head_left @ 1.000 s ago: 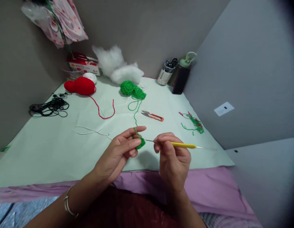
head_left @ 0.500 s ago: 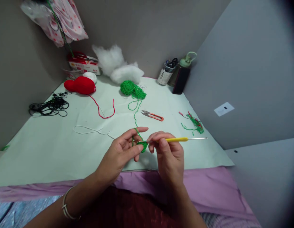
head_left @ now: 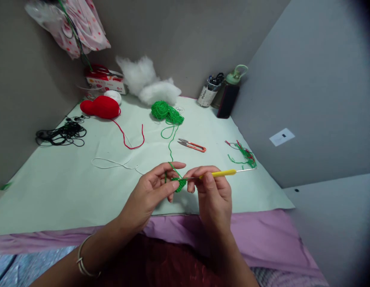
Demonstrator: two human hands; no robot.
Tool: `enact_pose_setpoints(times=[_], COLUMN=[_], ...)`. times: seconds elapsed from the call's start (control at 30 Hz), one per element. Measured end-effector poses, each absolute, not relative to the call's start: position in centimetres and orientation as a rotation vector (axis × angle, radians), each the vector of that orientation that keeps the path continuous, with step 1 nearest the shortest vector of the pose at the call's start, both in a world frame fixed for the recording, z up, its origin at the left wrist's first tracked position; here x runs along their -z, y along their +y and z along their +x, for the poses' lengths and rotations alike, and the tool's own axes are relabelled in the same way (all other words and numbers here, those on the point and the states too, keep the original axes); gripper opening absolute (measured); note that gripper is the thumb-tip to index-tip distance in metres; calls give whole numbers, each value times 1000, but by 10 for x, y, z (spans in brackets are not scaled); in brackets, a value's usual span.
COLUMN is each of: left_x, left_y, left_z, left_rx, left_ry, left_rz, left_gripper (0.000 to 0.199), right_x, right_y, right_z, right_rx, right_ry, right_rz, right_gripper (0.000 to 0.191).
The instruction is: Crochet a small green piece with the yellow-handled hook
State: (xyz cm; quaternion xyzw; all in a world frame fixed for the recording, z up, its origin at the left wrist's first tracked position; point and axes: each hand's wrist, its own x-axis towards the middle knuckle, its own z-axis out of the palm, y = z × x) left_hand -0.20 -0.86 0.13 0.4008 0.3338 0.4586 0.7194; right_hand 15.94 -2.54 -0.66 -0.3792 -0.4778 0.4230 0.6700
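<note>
Between the thumb and fingers of my left hand is a small green crochet piece. Green yarn loops over the raised left index finger and runs back to a green yarn ball on the table. My right hand grips a crochet hook by its yellow handle. One metal end of the hook meets the upper edge of the green piece; the other end points right. Whether the tip is inside a stitch is too small to tell.
Orange thread snips lie beyond my hands. Yarn scraps are at right, a red stuffed piece and black cord at left. White stuffing, a pen cup, a bottle and a phone stand at the back.
The hook has tilted, its free right end now slightly higher and further left. My right hand has shifted a little; the left still pinches the green piece.
</note>
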Motion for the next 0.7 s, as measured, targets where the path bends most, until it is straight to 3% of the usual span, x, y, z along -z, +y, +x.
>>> enact_pose_setpoints(times=[0.2,0.37,0.53,0.6,0.7], left_x=[-3,-5,-5,-7,-12], left_y=[-8,-12,-12,-9,-4], left_z=[-4,0,5,4,0], left_rx=[-1035,-1121,-1074,-958,-922], left_ry=[794,946,817,707,654], left_rz=[960,1084,848,677,572], left_gripper=[30,27,52,56,47], right_x=[5,9,24,24,15], right_y=[-32,-39,-41,-42,-39], right_z=[163,165,162,162,162], right_rx=[-853,-499,74,53,-328], right_ry=[-1192,-1488,-1784,-1716,-1426], right_rz=[-883,-961,-999,-996,-950], right_gripper=[24,25,36,35,25])
